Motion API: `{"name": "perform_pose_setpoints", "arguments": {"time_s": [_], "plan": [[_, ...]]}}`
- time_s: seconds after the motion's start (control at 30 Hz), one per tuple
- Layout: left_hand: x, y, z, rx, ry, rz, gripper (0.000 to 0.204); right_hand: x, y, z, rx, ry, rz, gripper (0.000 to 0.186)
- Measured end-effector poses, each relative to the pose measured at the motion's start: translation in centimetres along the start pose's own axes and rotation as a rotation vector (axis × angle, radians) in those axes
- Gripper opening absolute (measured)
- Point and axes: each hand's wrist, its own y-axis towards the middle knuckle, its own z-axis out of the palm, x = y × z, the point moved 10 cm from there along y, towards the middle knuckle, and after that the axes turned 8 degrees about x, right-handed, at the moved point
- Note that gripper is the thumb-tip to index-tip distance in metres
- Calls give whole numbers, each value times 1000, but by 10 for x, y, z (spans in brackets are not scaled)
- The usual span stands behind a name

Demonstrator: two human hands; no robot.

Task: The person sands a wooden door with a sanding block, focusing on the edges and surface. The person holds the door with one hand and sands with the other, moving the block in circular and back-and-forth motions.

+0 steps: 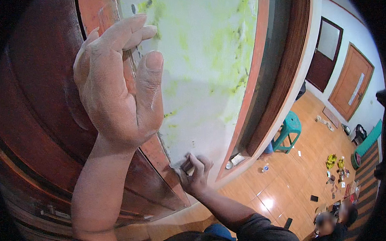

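My left hand (117, 78), coated in pale dust, is raised close to the camera beside the orange-painted door frame (104, 6). Its thumb stands apart from the slightly bent fingers, and it holds nothing. Lower down, my right hand (197, 174) has its fingers curled round a small dark piece (186, 165) at the wall's left edge, near the frame. Just what that piece is remains partly hidden by the fingers. The wall panel (203, 78) is whitish with patchy yellow-green areas and lies between the frame and another orange strip (245, 105).
A dark brown wooden door (35, 92) fills the left. To the right, a green plastic stool (290, 124) stands on the tiled floor (254, 200). Several small items and a phone (314, 198) lie about; people (332, 232) sit at the lower right.
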Motion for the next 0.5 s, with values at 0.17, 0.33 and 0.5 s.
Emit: {"name": "perform_pose_setpoints", "arguments": {"time_s": [0.17, 0.33, 0.5], "plan": [[1, -1, -3, 8, -21, -32, 37, 7, 93, 8, 105, 19, 11, 82], [7, 0, -4, -18, -100, -38, 38, -1, 56, 7, -6, 15, 29, 73], [2, 6, -7, 19, -23, 0, 40, -12, -9, -3, 15, 28, 69, 76]]}}
